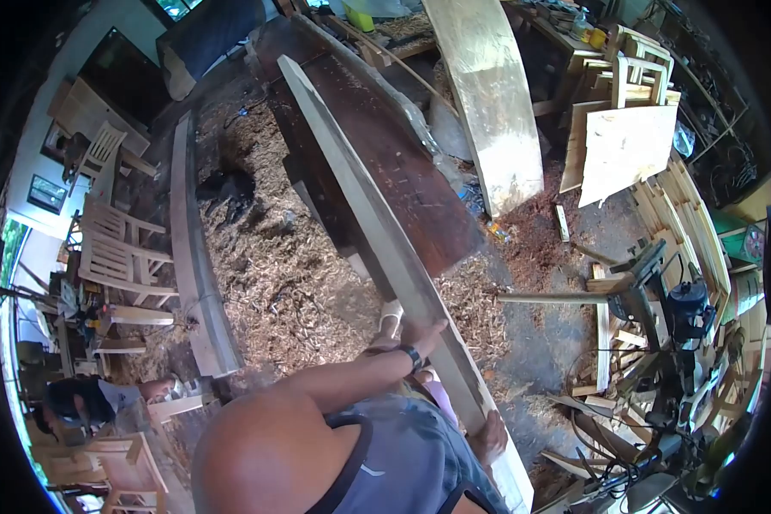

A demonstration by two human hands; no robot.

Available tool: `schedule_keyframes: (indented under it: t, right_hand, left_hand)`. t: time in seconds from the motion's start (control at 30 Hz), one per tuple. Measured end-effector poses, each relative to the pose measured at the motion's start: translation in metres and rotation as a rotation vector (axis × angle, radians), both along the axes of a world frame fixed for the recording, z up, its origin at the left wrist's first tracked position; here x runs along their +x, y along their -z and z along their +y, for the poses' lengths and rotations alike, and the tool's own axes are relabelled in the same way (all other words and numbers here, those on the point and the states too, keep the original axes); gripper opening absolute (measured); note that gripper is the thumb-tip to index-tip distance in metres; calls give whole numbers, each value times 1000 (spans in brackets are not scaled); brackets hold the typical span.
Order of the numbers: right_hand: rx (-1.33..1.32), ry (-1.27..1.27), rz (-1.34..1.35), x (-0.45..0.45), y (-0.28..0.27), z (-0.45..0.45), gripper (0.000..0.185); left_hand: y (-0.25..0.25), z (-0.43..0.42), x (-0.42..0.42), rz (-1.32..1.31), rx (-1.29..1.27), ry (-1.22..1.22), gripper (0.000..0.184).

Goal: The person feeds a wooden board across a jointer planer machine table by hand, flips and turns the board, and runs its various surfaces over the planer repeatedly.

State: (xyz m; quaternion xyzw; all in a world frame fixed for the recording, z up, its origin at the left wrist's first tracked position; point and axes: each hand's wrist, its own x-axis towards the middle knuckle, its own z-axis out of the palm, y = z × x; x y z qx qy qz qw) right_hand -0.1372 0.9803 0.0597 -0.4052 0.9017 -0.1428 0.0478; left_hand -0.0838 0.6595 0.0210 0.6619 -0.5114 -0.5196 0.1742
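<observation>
A long pale wooden beam (377, 218) runs from the upper left down to the bottom right, close against my body. My left hand (421, 337), with a dark band at the wrist, grips the beam's near side about midway down the view. Lower down, close to the beam's near end, my right hand (489, 439) has its fingers wrapped over the edge. Beneath and beyond the beam lies a wide dark reddish-brown slab (403, 180).
Wood shavings (274, 265) cover the floor. A long plank (188, 248) lies at the left, near slatted chairs (116, 248). A co-worker (86, 403) is at the lower left. Right are a wide board (493, 103), a machine (690, 300) and stacked timber (685, 214).
</observation>
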Motion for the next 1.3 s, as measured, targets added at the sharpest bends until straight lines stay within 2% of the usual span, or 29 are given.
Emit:
schedule_keyframes:
  t: [0.07,0.17,0.2,0.27,0.3,0.37,0.4,0.5,0.53,0.57,0.63,0.67,0.73,0.77,0.8,0.83,0.87,0.9,0.93,1.0,1.03,1.07,1.1,1.13,1.2,1.3]
  right_hand:
    - [-14,-28,35,-13,4,40,63]
    - [24,0,-93,-30,-19,85,65]
    - [1,-20,-63,-39,-23,99,70]
    - [73,-12,-163,-58,-20,135,73]
    - [110,-11,-213,-67,-18,151,74]
    - [121,-35,-295,-82,-20,165,76]
    - [146,-36,-326,-89,-22,170,77]
    - [253,-72,-374,-117,-21,177,83]
    - [293,-89,-383,-128,-20,180,86]
    - [328,-83,-474,-144,-19,181,87]
    - [392,-64,-652,-177,-18,176,89]
    - [414,138,-986,-184,-10,177,86]
    - [470,-50,-1005,-183,-26,153,82]
    - [497,-137,-1020,-174,-42,135,80]
    - [546,9,-1226,-166,-52,117,70]
    - [479,35,-1282,-163,-37,124,66]
    - [410,56,-1335,-158,-8,131,63]
    - [343,74,-1387,-152,34,147,60]
    - [254,41,-1420,-143,101,181,49]
    - [333,205,-1350,-135,91,151,42]
    - [369,290,-1316,-128,82,135,39]
    - [269,138,-1295,-134,88,134,42]
    - [269,132,-1250,-133,89,132,44]
    - [271,131,-1204,-132,87,127,47]
    - [258,124,-1109,-131,79,112,51]
    - [295,152,-1056,-135,83,107,51]
  left_hand:
    - [-27,18,6,306,215,-34,70]
    - [-49,-5,17,563,729,-355,78]
    - [-25,-16,27,636,761,-431,83]
    - [59,-45,44,782,820,-587,95]
    - [75,-50,44,843,836,-523,97]
    - [91,-57,37,972,864,-396,102]
    - [84,-56,20,933,889,-501,98]
    - [60,-42,-19,1174,953,-535,92]
    - [76,-46,-14,1279,963,-410,80]
    - [91,-43,-11,1277,949,-343,85]
    - [36,-38,-11,1138,917,-472,76]
    - [20,-33,-14,1174,822,-473,71]
    - [-15,-29,-12,1079,664,-437,73]
    - [-22,-27,-8,1021,591,-417,74]
    - [10,-30,-1,909,560,-457,75]
    - [43,-32,6,794,535,-495,76]
    - [45,-36,11,724,534,-470,79]
    - [44,-39,17,653,533,-449,82]
    - [43,-44,21,584,528,-426,85]
    - [41,-56,29,438,516,-379,92]
    - [37,-61,30,265,341,-265,90]
    - [34,-70,27,96,165,-149,88]
    - [29,-78,22,-74,-7,-26,87]
    - [-1,-81,3,-253,-229,-107,80]
    - [-7,-109,-6,-252,-505,-19,83]
    - [3,-154,-10,-541,-458,160,88]
